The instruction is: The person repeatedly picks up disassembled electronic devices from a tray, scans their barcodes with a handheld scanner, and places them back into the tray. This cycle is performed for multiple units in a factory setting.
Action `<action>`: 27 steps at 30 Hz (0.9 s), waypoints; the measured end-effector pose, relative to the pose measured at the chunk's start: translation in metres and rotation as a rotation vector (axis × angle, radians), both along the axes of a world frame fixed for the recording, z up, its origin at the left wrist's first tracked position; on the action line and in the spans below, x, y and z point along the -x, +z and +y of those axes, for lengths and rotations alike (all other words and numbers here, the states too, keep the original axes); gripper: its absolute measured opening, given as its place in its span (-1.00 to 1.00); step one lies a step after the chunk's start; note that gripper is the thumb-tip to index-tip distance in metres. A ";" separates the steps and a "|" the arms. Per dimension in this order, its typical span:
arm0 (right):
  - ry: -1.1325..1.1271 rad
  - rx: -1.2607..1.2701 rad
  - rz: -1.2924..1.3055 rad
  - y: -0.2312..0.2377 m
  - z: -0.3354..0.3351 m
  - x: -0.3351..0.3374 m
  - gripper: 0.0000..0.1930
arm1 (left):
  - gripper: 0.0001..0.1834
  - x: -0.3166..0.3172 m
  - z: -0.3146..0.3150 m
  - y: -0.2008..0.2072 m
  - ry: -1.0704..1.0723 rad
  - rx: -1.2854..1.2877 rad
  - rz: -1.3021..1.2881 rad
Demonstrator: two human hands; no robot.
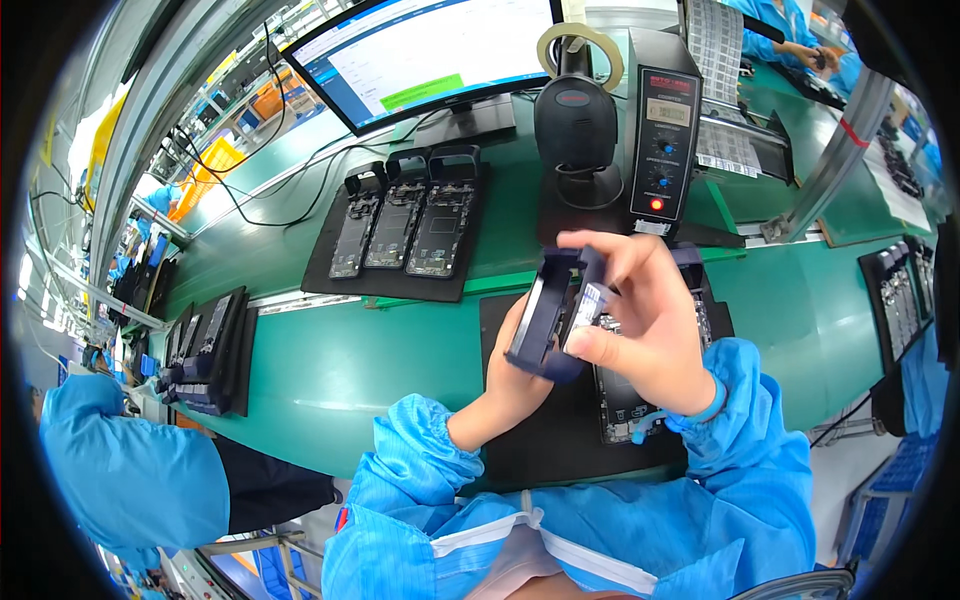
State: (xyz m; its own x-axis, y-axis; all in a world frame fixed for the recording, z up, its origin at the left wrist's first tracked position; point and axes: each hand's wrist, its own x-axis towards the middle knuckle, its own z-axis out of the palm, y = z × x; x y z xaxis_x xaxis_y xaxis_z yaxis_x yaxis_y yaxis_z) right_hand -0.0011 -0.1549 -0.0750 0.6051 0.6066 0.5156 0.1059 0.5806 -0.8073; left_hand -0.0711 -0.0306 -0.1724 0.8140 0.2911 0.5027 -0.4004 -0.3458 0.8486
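My left hand (517, 372) is closed around a dark blue device housing (545, 325), tilted up above the work mat. My right hand (655, 325) pinches a small white printed label (590, 308) between thumb and fingers, right against the housing; whether it touches the surface I cannot tell. Beneath my right hand another opened device (622, 408) with exposed circuit boards lies on the black mat (530, 440), partly covered by my hand and sleeve.
Beyond my hands, a black tray (325, 275) holds three opened devices (395, 225). A monitor (430, 55), a barcode scanner (577, 125) on its stand and a black label dispenser (663, 140) with a label strip (712, 45) line the back. Stacked devices (205, 345) stand left, beside a blue-clad person (135, 460).
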 end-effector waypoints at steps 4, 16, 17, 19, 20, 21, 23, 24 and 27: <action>0.042 0.002 0.425 0.005 -0.005 -0.011 -0.67 | -0.47 0.016 0.001 0.003 0.152 -0.345 0.099; -0.857 -0.152 0.951 -0.071 -0.049 -0.180 -0.53 | -0.19 0.066 0.005 -0.025 0.103 0.327 0.437; -0.878 -0.121 0.900 -0.071 -0.052 -0.183 -0.53 | -0.15 0.066 0.004 -0.023 0.130 0.235 0.432; -0.943 -0.017 0.749 -0.062 -0.055 -0.181 -0.58 | -0.11 0.059 -0.002 -0.008 0.335 -0.250 0.434; -1.008 0.025 0.661 -0.067 -0.058 -0.186 -0.60 | -0.10 0.054 -0.003 -0.002 0.433 -0.496 0.429; -1.065 0.060 0.565 -0.072 -0.063 -0.193 -0.61 | -0.08 0.049 0.000 -0.006 0.207 -0.237 0.376; -1.154 0.108 0.430 -0.072 -0.059 -0.197 -0.64 | -0.12 0.042 -0.014 0.001 -0.079 0.203 0.381; -1.162 0.102 0.406 -0.074 -0.064 -0.200 -0.67 | -0.13 0.035 -0.022 0.005 -0.209 0.416 0.475; -1.165 0.018 0.306 -0.069 -0.065 -0.197 -0.76 | -0.20 0.016 -0.041 -0.005 -0.218 0.695 0.653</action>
